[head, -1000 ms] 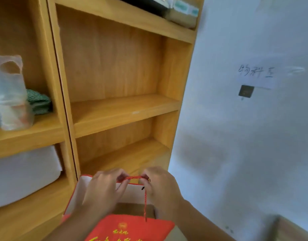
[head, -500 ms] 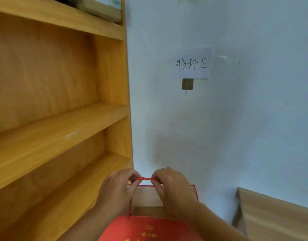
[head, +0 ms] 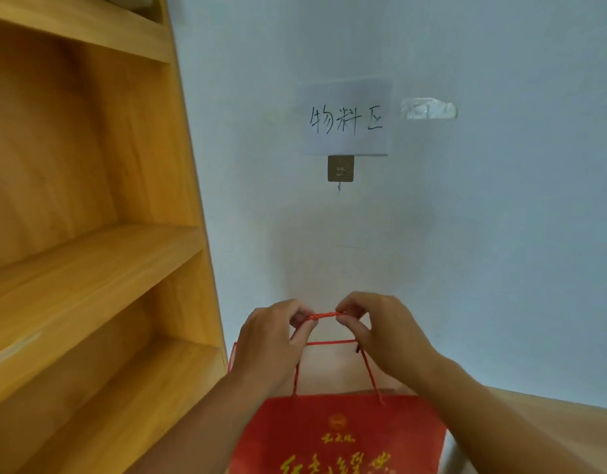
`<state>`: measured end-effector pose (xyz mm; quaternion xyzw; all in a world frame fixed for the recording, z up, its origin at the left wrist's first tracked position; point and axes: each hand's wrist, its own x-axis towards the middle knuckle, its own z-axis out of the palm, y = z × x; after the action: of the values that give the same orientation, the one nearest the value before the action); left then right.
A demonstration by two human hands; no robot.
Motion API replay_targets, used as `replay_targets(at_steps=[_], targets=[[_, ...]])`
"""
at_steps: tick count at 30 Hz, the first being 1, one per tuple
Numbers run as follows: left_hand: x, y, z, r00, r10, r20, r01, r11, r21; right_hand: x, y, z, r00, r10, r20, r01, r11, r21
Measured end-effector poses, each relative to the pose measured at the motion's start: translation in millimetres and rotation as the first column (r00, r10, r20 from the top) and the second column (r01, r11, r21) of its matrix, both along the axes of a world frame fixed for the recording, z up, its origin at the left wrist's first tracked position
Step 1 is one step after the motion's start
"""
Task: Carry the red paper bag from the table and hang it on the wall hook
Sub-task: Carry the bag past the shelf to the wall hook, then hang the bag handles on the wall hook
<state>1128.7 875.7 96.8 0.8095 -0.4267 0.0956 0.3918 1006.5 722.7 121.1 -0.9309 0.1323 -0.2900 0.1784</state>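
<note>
Wooden shelving (head: 90,234) fills the left, and beside it the left hand (head: 271,340) and right hand (head: 380,333) pinch the rope handle (head: 324,315) taut between them, the red paper bag (head: 336,436) hanging open below. We're in the approach, with the wall hook (head: 340,170) well above under a handwritten paper label (head: 345,118). Next, I'd say: lift and drop that stretched cord over the hook's small prong

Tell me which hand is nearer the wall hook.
Right, slightly. The right hand sits below the hook, a little to its right; the left hand is lower and further left. Both pinch the bag's red cord.
</note>
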Motion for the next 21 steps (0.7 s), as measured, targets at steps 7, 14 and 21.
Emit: replay_targets(at_steps=[7, 14, 21], targets=[[90, -61, 8, 0.992, -0.113, 0.048, 0.114, 0.993, -0.021, 72, -45, 9, 0.990, -0.138, 0.001, 0.138, 0.990, 0.003], [161, -112, 25, 0.978, -0.185, 0.097, 0.190, 0.981, -0.043, 132, -80, 25, 0.976, -0.210, 0.064, 0.205, 0.976, 0.071], [199, -160, 56, 0.967, -0.214, 0.141, 0.228, 0.969, -0.095, 166, -124, 56, 0.965, -0.208, 0.161, 0.189, 0.974, 0.123]])
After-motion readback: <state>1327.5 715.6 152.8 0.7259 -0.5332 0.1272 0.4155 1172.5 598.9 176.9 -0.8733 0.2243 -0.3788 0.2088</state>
